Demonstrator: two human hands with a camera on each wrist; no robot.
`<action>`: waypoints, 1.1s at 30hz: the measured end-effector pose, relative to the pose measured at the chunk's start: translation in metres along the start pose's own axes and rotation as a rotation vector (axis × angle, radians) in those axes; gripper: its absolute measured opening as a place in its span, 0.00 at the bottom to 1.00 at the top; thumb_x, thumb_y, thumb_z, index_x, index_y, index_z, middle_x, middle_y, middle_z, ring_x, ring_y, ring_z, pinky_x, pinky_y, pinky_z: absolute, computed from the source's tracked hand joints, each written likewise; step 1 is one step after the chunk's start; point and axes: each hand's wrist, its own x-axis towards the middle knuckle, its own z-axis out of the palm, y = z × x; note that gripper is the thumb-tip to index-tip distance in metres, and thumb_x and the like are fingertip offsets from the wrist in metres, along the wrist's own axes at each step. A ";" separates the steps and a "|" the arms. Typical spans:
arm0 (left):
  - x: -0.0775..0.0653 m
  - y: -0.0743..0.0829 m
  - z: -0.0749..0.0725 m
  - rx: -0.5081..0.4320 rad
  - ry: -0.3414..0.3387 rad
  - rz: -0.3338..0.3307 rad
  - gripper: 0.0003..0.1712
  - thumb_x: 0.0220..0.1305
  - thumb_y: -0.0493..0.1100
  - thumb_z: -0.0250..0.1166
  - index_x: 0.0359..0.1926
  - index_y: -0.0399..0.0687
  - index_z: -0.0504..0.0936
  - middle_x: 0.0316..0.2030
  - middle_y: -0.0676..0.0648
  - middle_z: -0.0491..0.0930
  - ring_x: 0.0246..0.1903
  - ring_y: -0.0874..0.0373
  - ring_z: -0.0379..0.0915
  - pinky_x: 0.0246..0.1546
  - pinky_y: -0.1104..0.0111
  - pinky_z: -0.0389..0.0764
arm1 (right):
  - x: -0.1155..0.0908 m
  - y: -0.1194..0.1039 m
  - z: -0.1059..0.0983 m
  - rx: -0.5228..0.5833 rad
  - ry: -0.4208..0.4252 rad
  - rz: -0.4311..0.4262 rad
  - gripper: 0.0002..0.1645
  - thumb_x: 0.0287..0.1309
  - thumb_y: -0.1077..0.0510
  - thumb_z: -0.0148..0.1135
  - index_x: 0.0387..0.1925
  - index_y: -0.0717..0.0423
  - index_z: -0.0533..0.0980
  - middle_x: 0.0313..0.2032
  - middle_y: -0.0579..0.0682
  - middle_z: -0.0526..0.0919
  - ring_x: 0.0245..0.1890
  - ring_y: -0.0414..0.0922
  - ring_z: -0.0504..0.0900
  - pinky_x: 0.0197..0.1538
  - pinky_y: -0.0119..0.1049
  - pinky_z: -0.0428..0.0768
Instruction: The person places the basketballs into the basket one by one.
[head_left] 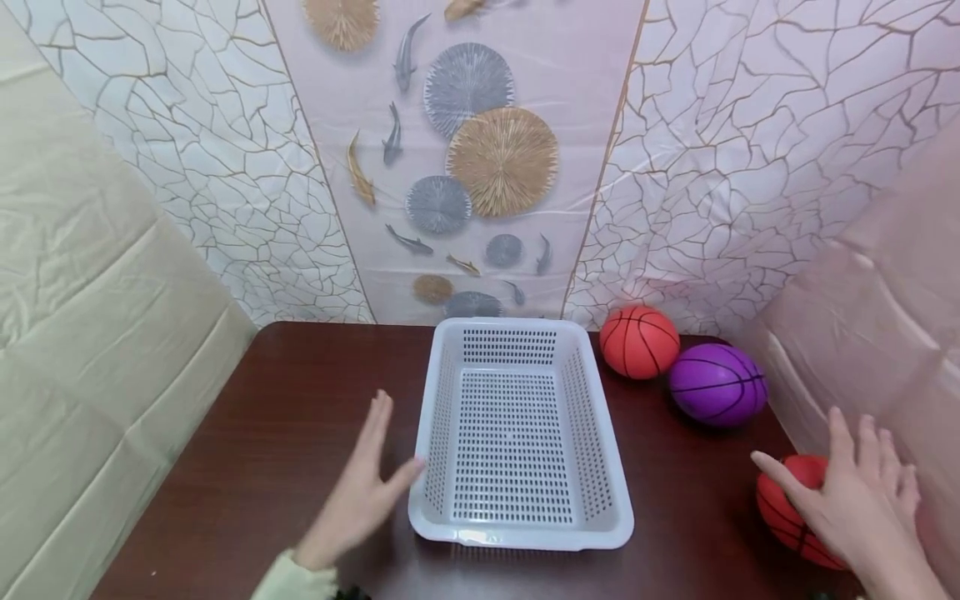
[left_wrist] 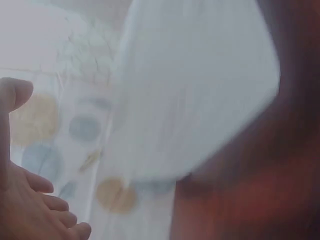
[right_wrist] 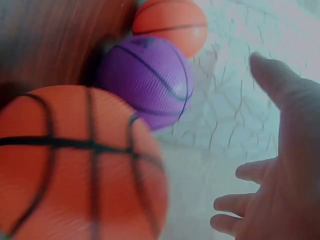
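Note:
A white perforated plastic basket (head_left: 517, 537) stands in the middle of the dark table, with nothing inside. To its left my left hand (head_left: 360, 500) hovers, fingers extended and thumb toward the basket's left rim; whether the thumb touches it I cannot tell. My right hand (head_left: 862, 500) is spread over the near red ball (head_left: 795, 533), which has black basketball lines and is partly hidden by the hand. In the right wrist view a gap shows between the fingers and that ball (right_wrist: 80, 170). Behind it sit a purple ball (head_left: 717, 385) and another red ball (head_left: 640, 342).
The dark brown table (head_left: 300, 417) ends at a patterned backdrop (head_left: 465, 208) with fish and round motifs. Cream cloth (head_left: 97, 333) slopes along the left side and more cloth (head_left: 862, 275) along the right, close to the balls.

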 end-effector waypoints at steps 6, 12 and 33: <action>-0.014 0.014 0.041 -0.067 0.084 0.052 0.56 0.59 0.57 0.68 0.78 0.55 0.43 0.77 0.54 0.37 0.74 0.50 0.35 0.66 0.40 0.50 | -0.026 0.013 0.013 0.029 0.075 0.155 0.67 0.54 0.30 0.61 0.74 0.64 0.38 0.70 0.78 0.33 0.68 0.75 0.33 0.61 0.75 0.39; -0.018 0.014 0.051 -0.078 0.072 0.011 0.58 0.56 0.61 0.69 0.77 0.48 0.46 0.76 0.56 0.35 0.75 0.51 0.32 0.65 0.38 0.50 | -0.038 0.014 0.035 0.071 0.128 0.265 0.67 0.48 0.30 0.67 0.75 0.60 0.45 0.71 0.72 0.43 0.64 0.78 0.46 0.55 0.75 0.51; -0.027 0.006 0.062 -0.077 -0.008 -0.044 0.70 0.45 0.70 0.72 0.78 0.51 0.42 0.76 0.57 0.32 0.74 0.51 0.32 0.64 0.40 0.52 | -0.050 0.019 0.067 0.055 0.358 0.315 0.77 0.23 0.37 0.81 0.73 0.53 0.49 0.68 0.71 0.50 0.61 0.76 0.52 0.53 0.75 0.51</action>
